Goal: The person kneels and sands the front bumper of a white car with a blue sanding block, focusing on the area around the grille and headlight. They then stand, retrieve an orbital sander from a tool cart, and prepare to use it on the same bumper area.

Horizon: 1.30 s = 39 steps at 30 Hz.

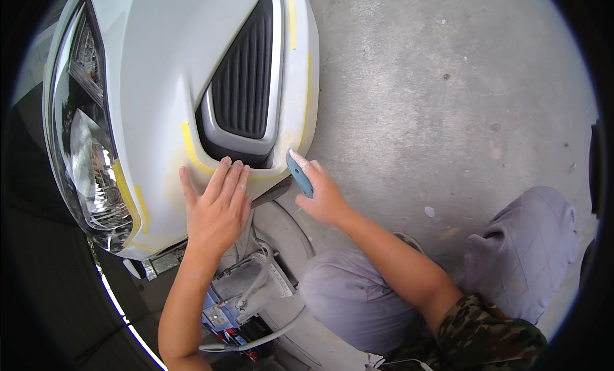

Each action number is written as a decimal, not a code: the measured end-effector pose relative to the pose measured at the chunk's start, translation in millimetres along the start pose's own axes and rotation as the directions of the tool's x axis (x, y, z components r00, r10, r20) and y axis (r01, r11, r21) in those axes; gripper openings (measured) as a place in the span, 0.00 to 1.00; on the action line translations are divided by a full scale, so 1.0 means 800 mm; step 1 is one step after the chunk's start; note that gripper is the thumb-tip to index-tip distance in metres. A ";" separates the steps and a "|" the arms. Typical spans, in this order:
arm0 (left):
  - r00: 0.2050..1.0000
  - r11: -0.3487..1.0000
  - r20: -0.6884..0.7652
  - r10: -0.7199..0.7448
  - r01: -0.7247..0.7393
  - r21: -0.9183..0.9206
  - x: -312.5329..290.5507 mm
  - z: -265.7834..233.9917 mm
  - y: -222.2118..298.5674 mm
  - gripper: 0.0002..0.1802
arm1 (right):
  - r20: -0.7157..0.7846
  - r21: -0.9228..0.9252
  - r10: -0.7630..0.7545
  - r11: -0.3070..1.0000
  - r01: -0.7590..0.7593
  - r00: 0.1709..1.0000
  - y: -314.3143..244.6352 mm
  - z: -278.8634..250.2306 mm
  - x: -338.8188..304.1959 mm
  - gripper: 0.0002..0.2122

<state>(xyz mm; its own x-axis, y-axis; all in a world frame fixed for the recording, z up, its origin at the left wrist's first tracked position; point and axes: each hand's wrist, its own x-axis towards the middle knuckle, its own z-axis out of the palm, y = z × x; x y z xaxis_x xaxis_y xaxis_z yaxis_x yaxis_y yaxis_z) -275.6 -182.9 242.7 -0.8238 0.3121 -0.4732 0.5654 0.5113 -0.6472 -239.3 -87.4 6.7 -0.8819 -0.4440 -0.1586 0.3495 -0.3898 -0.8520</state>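
Observation:
A white car bumper (160,70) fills the upper left, with dull, sanded-looking patches along its lower corner. My left hand (220,201) lies on that corner with fingers stretched out, the tips at the lower edge of the dark vent opening. My right hand (325,195) grips a flat blue sanding block (299,175) with small holes. The block's upper end touches the bumper's outer edge, right of the vent. White dust coats the right index finger, which lies along the block. Yellow masking tape (195,147) runs along the vent's rim and other edges.
A ribbed black vent insert (243,83) sits in the bumper, and a headlight (96,160) lies to its left. Below my hands, a machine with grey hoses (256,278) stands close to my knee (358,294). Grey concrete floor (435,102) spreads on the right.

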 end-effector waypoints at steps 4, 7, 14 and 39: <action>0.992 1.000 -0.129 0.012 -0.014 -0.017 0.010 -0.025 -0.031 0.24 | -0.003 0.017 -0.100 0.995 0.100 0.995 -0.011 0.015 -0.001 0.45; 0.994 1.000 -0.108 0.019 -0.021 -0.012 0.016 -0.027 -0.030 0.23 | 0.071 0.102 -0.078 0.992 0.071 0.994 -0.022 0.020 0.000 0.44; 0.991 0.935 -0.123 0.044 -0.085 -0.345 -0.024 -0.006 0.013 0.21 | 0.092 -0.006 -0.138 0.990 0.139 0.986 -0.019 0.026 0.000 0.46; 0.876 0.014 0.072 -0.476 0.089 -0.996 -0.173 0.029 0.244 0.26 | -0.046 -0.104 -0.369 0.926 0.363 0.928 -0.145 0.070 0.023 0.48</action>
<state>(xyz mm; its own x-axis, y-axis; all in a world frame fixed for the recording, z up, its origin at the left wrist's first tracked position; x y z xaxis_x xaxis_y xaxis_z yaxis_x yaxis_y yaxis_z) -50.6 -144.7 168.0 -0.9884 -0.0275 -0.1493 -0.1053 0.8327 0.5437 -278.7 -95.4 130.3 -0.9622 -0.2308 0.1446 -0.0300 -0.4380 -0.8985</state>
